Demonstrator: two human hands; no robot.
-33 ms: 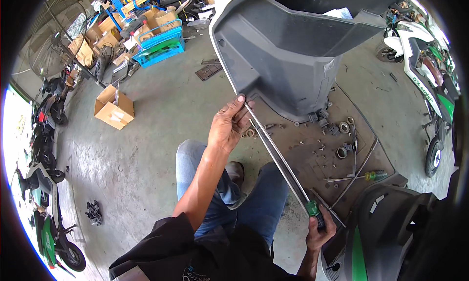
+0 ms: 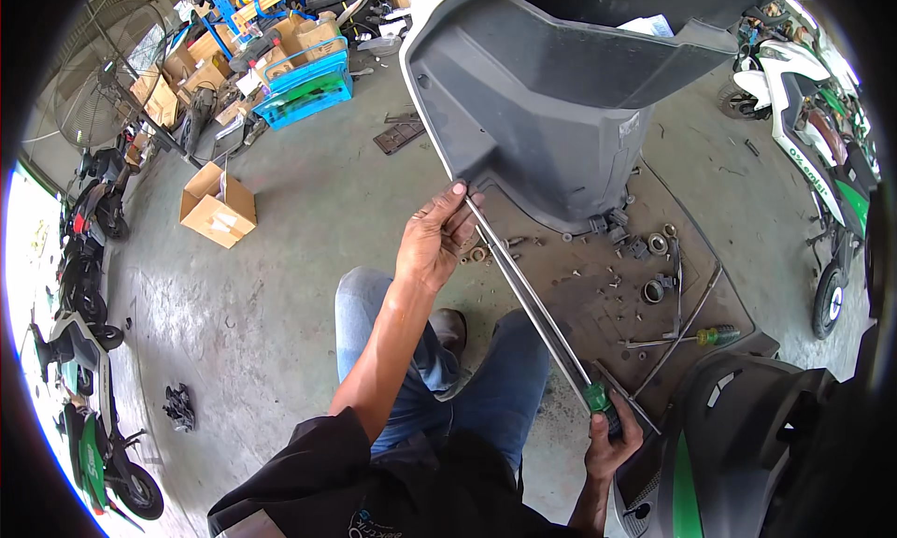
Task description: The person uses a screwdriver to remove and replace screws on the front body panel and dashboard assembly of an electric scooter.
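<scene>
A long screwdriver [image 2: 596, 396] with a green and black handle lies slantwise along the scooter floorboard's edge. Wrapped round its handle, low on the right, is my right hand [image 2: 615, 440]. My left hand [image 2: 432, 243] pinches the far end of the shaft between thumb and fingers, at the lower corner of the grey front panel [image 2: 547, 117]. The tip itself is hidden at my thumb. Small screws and dark fittings lie scattered on the brown floorboard [image 2: 570, 323] beyond the shaft.
A second screwdriver [image 2: 718, 336] with a yellow-green handle lies on the floorboard by thin metal rods. The scooter's seat section [image 2: 729, 444] rises at lower right. An open cardboard box [image 2: 220, 215], a blue crate [image 2: 308, 94] and a stand fan [image 2: 107, 75] stand at left.
</scene>
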